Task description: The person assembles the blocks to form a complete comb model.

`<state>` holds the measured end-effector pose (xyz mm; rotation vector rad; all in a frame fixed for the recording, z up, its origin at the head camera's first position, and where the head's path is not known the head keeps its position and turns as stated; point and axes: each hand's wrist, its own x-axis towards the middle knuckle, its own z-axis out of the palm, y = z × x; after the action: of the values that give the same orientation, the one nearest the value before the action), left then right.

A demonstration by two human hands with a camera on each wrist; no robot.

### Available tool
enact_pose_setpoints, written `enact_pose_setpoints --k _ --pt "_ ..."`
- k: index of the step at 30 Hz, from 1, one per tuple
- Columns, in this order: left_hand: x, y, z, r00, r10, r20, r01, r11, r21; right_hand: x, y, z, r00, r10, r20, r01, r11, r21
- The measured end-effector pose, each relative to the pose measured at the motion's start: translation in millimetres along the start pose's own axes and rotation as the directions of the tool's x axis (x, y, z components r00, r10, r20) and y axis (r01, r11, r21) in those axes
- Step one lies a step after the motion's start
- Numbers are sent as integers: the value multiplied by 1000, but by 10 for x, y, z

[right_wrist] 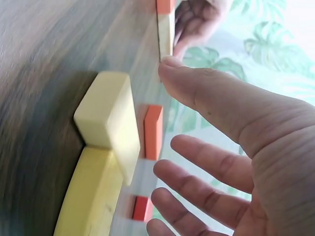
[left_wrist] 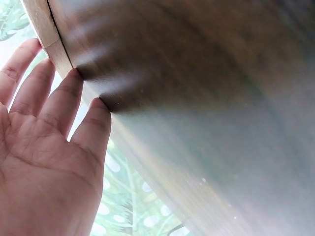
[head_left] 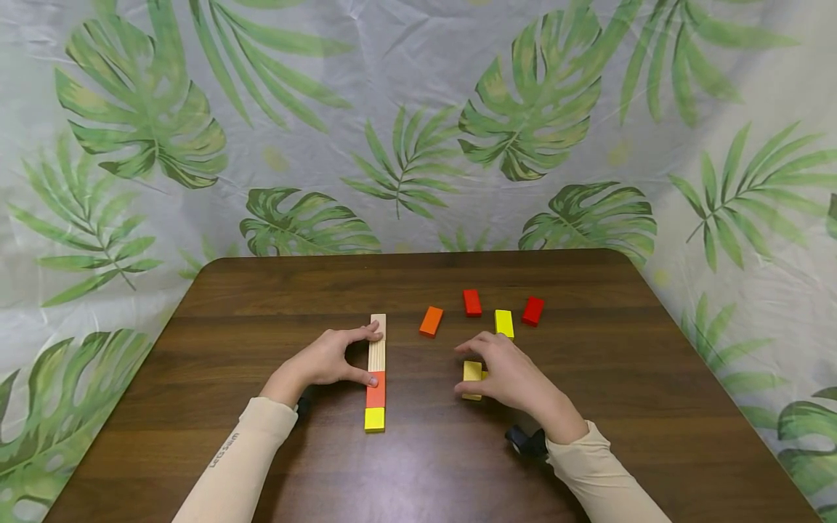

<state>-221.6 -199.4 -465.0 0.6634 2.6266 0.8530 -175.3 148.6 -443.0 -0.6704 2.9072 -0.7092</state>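
Observation:
A straight row of blocks lies on the table: plain wood blocks (head_left: pixel 377 356), then an orange-red block (head_left: pixel 375 396), then a bright yellow block (head_left: pixel 375 419) at the near end. My left hand (head_left: pixel 327 357) spans the row from its left side, thumb at the orange-red block and a finger at the far plain piece. In the left wrist view its fingers are nearly straight. Over a pale yellow block (right_wrist: pixel 103 110) hovers my right hand (head_left: pixel 513 374), thumb and fingers spread and holding nothing. Another yellow block (right_wrist: pixel 91 191) touches the pale one, mostly hidden in the head view.
Beyond the right hand lie a loose orange block (head_left: pixel 431 321), a red block (head_left: pixel 472 303), a yellow block (head_left: pixel 504 323) and a second red block (head_left: pixel 532 311). The brown wooden table (head_left: pixel 294 290) ends at a leaf-patterned curtain (head_left: pixel 418 160).

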Motion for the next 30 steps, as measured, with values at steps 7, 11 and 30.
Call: enact_pose_setpoints --k 7,11,30 --pt "1 -3 -2 1000 5 -7 -5 1000 14 -28 113 -27 999 35 2 -35 999 27" --pt "-3 -2 -3 1000 2 -7 -2 1000 13 -36 162 -40 999 42 5 -42 999 18" --pt "-2 6 -6 1000 -12 -2 12 1000 10 -23 434 66 1000 9 11 -9 1000 -15"
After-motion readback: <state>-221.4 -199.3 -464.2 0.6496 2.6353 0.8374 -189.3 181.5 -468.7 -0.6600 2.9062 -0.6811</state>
